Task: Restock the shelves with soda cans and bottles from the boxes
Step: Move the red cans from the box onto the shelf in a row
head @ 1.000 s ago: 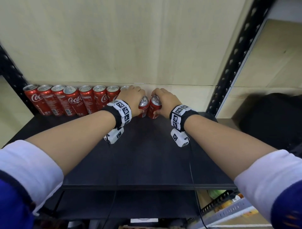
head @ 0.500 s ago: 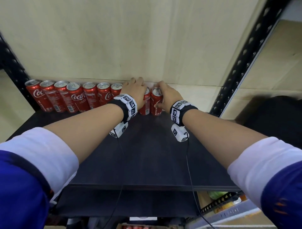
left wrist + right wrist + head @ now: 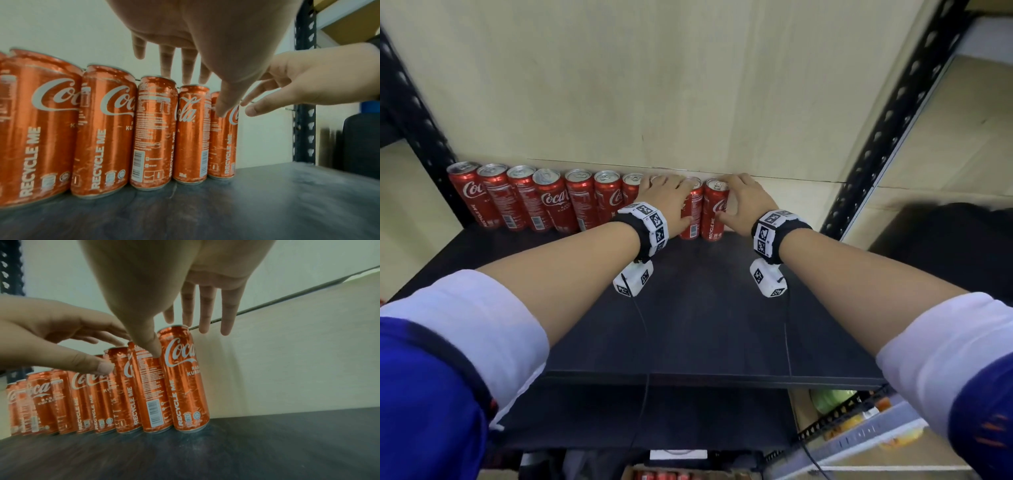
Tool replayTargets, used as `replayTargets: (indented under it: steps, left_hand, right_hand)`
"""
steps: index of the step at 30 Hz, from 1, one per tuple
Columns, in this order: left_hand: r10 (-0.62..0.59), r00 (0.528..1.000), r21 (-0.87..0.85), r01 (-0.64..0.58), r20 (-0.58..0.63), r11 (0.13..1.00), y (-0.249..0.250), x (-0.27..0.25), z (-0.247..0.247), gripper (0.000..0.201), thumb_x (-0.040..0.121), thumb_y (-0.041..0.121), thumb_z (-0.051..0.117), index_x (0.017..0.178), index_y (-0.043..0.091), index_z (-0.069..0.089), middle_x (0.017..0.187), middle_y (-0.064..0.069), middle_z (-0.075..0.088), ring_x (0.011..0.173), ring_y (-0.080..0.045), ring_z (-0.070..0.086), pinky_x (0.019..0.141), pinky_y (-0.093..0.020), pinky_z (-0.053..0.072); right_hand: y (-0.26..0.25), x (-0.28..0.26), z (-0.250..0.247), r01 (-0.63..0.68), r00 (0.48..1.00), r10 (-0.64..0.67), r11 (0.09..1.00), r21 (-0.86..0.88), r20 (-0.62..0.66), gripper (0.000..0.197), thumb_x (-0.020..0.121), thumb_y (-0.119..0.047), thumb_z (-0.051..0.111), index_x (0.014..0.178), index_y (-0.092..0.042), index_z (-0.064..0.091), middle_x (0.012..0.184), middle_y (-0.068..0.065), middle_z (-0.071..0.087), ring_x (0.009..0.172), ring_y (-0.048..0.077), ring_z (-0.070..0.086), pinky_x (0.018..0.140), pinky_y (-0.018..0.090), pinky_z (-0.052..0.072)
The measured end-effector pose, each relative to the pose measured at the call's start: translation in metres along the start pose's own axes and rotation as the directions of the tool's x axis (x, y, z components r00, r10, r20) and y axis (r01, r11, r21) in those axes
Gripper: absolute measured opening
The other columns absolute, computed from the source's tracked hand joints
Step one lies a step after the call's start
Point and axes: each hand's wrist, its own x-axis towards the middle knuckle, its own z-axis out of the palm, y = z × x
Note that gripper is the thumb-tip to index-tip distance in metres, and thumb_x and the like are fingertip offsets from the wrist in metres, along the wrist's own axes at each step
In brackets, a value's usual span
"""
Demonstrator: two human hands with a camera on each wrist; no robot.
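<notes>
1. Ten or so red cola cans (image 3: 585, 200) stand upright in one row on the dark shelf (image 3: 705, 325), under the fingertips.
2. Left hand (image 3: 666, 202): fingers straight, loose over the can tops, gripping nothing.
3. Right hand (image 3: 748, 202): fingers spread, likewise loose above the end can (image 3: 185, 378).

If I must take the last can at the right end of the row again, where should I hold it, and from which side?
Probably grip the end can around its upper body, coming from the front and right. It stands upright, its left side touches the next can, and the wall is close behind; only those sides are free.
</notes>
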Motion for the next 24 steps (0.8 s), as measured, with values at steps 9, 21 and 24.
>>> replayTargets:
  steps: [9, 21, 24]
  left_hand:
    - [-0.104, 0.994, -0.105, 0.107, 0.031, 0.989, -0.040, -0.089, -0.029, 0.076, 0.088, 0.060, 0.057, 0.152, 0.027, 0.035, 0.154, -0.005, 0.042, 0.137, -0.033, 0.043, 0.112, -0.053, 0.034]
    - [-0.207, 0.930, -0.047, 0.232, 0.304, 0.972, -0.074, -0.230, 0.018, 0.086, 0.090, 0.074, 0.038, 0.157, 0.023, 0.026, 0.162, -0.009, 0.029, 0.146, -0.037, 0.029, 0.116, -0.055, 0.028]
    - [-0.156, 0.947, -0.123, 0.197, 0.281, 0.973, -0.069, -0.261, 0.036, 0.083, 0.092, 0.072, 0.032, 0.157, 0.022, 0.025, 0.164, -0.009, 0.025, 0.149, -0.035, 0.025, 0.119, -0.056, 0.024]
  right_hand:
    - [-0.021, -0.064, -0.033, -0.243, 0.946, 0.258, 0.965, -0.100, 0.196, 0.086, 0.086, -0.057, 0.067, 0.154, -0.017, 0.033, 0.150, 0.014, 0.045, 0.135, 0.032, 0.047, 0.107, 0.039, 0.038]
    - [-0.063, -0.221, 0.014, -0.289, 0.928, 0.336, 0.923, -0.255, 0.162, 0.082, 0.094, -0.062, 0.049, 0.159, -0.020, 0.022, 0.167, 0.005, 0.017, 0.154, 0.029, 0.011, 0.123, 0.051, 0.019]
    - [-0.074, -0.261, 0.041, -0.317, 0.912, 0.367, 0.914, -0.254, 0.183, 0.080, 0.096, -0.062, 0.043, 0.160, -0.022, 0.016, 0.169, 0.000, 0.008, 0.155, 0.026, 0.003, 0.125, 0.050, 0.013]
